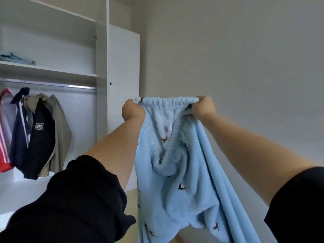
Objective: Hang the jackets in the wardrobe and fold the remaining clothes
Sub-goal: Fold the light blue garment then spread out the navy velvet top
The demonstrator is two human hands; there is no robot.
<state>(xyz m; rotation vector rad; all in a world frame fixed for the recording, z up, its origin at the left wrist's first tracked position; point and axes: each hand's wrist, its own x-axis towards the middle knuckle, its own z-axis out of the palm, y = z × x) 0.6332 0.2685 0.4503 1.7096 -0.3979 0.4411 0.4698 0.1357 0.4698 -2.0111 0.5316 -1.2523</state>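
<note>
I hold up light blue fleece trousers [177,181] with small dark bird prints by their elastic waistband. My left hand [133,109] grips the waistband's left end and my right hand [203,106] grips its right end, stretching it level at arm's length. The legs hang down out of view. In the open white wardrobe [101,67] on the left, several jackets hang from the metal rail [52,85]: a red and white one [4,130], a navy one [19,127], and a black and beige one [45,135].
A folded pale garment [17,58] lies on the wardrobe shelf above the rail. The wardrobe's open door [124,95] stands just behind my left hand. A plain wall fills the right side. Light flooring shows low down.
</note>
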